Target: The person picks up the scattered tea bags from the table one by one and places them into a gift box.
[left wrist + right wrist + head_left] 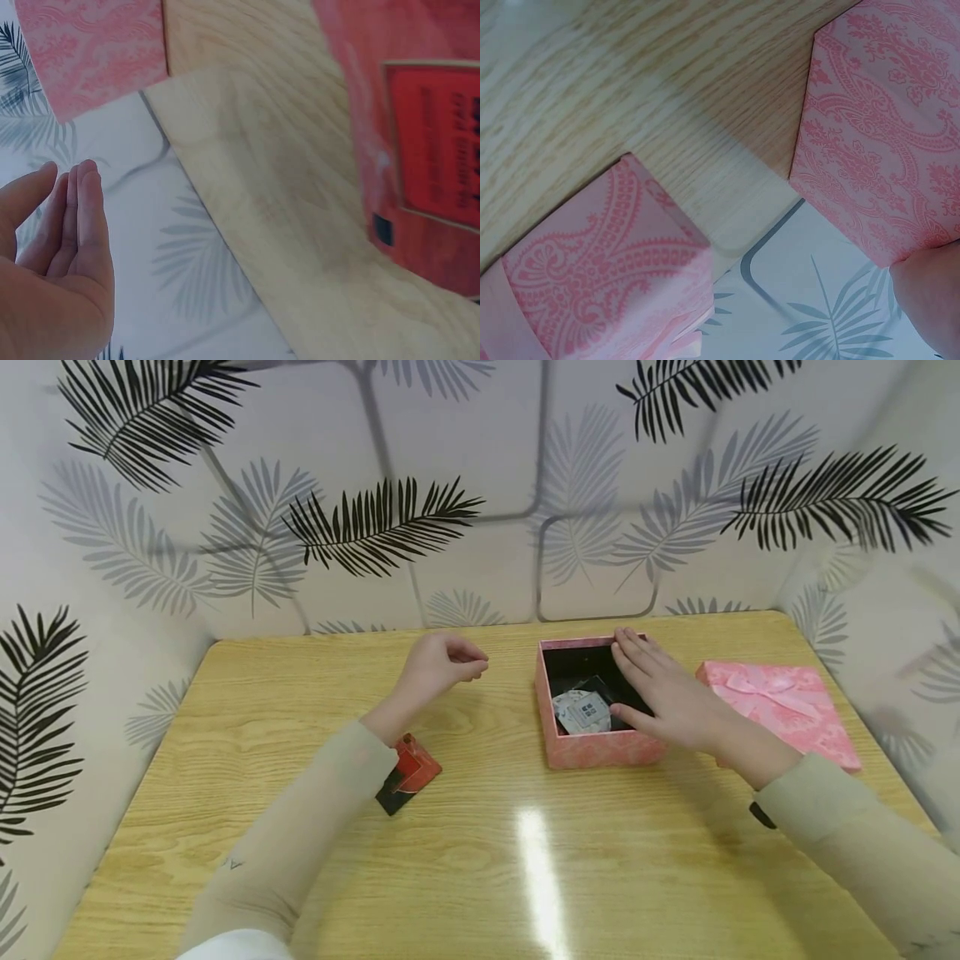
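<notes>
A pink patterned box [607, 750] without its lid stands on the table, its inside black. In it lie a pale square packet [587, 713] with a dark printed mark, a whitish round-edged piece and something dark. My right hand [670, 697] lies over the box's right side, fingers stretched toward the far corner, thumb above the inside. The right wrist view shows only part of this hand [930, 296] against the box's wall. My left hand [437, 672] hovers left of the box, fingers loosely bent and holding nothing. Beneath its wrist, a red-and-black flat packet [422, 767] lies partly hidden by the sleeve.
The pink lid [787, 710] with a ribbon bow lies right of the box, partly behind my right forearm. A wall [480, 560] with leaf-patterned covering runs along the back of the wooden table [465, 860], and more of it stands at both sides.
</notes>
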Motion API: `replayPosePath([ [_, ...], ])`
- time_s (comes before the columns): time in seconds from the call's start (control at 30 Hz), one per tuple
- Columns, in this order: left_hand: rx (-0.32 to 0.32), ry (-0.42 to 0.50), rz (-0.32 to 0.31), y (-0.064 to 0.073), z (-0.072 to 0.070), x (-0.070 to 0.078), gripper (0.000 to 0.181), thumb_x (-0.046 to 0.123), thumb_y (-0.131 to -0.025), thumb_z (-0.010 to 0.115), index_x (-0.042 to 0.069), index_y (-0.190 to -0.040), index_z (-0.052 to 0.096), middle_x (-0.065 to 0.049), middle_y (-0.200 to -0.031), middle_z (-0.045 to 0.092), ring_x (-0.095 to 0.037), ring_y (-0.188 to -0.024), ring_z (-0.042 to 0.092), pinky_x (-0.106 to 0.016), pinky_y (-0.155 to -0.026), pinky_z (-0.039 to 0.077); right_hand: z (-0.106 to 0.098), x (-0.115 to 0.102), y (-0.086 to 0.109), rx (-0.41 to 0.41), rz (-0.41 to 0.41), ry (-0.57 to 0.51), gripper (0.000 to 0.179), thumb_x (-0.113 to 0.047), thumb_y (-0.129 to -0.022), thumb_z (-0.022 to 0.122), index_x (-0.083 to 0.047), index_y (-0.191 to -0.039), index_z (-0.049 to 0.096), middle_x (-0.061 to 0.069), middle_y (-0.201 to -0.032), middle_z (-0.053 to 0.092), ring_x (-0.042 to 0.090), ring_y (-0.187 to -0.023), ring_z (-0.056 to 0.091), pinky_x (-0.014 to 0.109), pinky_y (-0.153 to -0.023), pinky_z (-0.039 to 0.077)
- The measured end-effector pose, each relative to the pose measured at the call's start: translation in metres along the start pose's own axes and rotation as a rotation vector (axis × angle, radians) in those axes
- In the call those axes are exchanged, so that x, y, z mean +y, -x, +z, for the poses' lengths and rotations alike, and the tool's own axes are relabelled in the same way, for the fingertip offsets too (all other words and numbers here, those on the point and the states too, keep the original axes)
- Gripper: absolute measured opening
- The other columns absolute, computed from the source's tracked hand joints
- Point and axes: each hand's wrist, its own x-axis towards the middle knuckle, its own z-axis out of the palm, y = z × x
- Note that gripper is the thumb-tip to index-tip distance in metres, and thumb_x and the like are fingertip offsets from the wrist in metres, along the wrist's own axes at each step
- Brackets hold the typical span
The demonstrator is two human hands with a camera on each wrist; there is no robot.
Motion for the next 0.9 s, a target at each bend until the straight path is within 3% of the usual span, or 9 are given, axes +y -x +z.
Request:
replayPosePath([
  [0.37, 0.051, 0.045, -0.092, 0.013, -0.021, -0.034, 0.021, 0.011, -0.101, 0.074, -0.002, -0.116, 0.078, -0.023, -0.109, 0.08, -0.042, -0.103, 0.076, -0.052, -0.096, 0.063, -0.004, -0.003, -0.001, -0.037, 0.019, 0.011, 0.084, -0.037, -0.107, 0.061, 0.008, -0.166, 0.021, 0.027, -0.176, 0.012, 0.045, -0.165, 0.01, 0.056, -0.136, 0.013],
  [0.67, 0.072, 0.061, -0.146, 0.023, -0.036, -0.059, 0.023, 0.009, -0.1, 0.074, -0.007, -0.117, 0.077, -0.024, -0.112, 0.079, -0.026, -0.093, 0.08, -0.045, -0.093, 0.065, -0.002, -0.001, -0.001, -0.012, -0.003, 0.006, 0.084, -0.036, -0.106, 0.063, 0.01, -0.164, 0.023, 0.028, -0.176, 0.014, 0.046, -0.165, 0.012, 0.054, -0.136, 0.012],
  [0.9, 0.107, 0.098, -0.187, 0.034, -0.042, -0.08, 0.024, 0.007, -0.1, 0.074, -0.009, -0.118, 0.076, -0.023, -0.109, 0.08, -0.001, -0.076, 0.072, -0.031, -0.084, 0.067, -0.002, -0.001, -0.001, -0.01, -0.007, 0.013, 0.083, -0.035, -0.106, 0.062, 0.01, -0.164, 0.024, 0.029, -0.175, 0.015, 0.046, -0.164, 0.012, 0.055, -0.136, 0.013],
])
